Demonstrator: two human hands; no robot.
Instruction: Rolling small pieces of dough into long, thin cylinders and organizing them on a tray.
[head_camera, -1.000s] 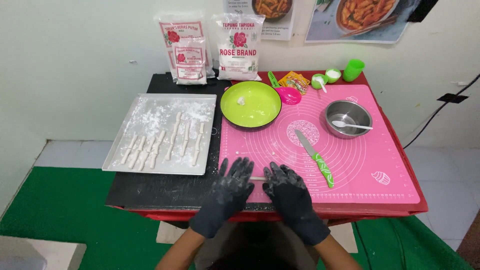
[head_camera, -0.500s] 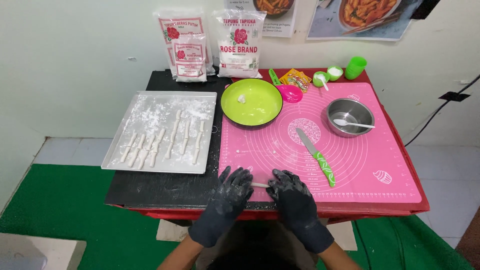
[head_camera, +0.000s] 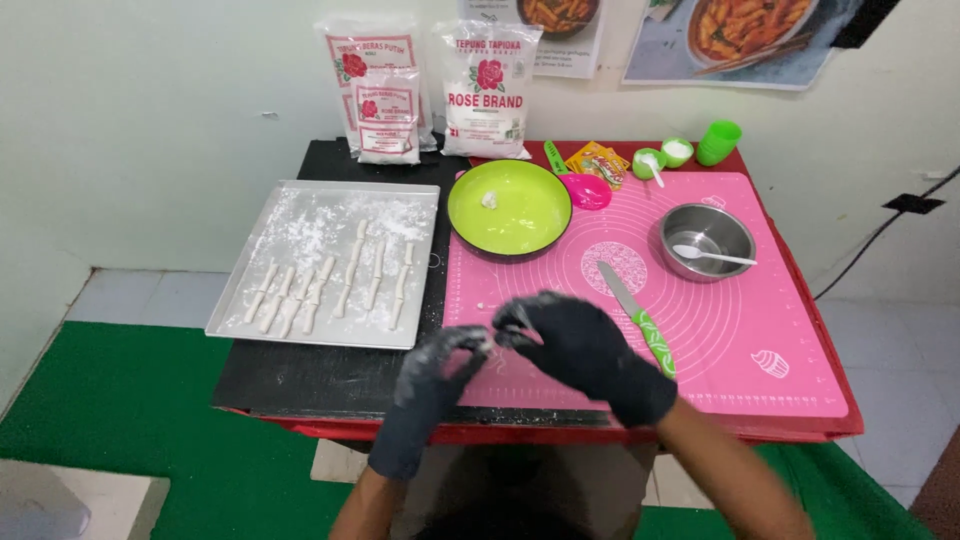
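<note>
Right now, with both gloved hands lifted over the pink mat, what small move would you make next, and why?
Probably carry the dough piece, pinched between the left hand and the right hand, left to the floured tray. Rolled sticks already lie there in a row, with bare space beside them.

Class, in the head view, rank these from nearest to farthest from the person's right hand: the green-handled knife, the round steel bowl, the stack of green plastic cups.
From the right hand:
1. Green-handled knife, just right of the hand on the pink mat.
2. Round steel bowl, farther back on the right.
3. Stack of green plastic cups, at the far right corner.
</note>
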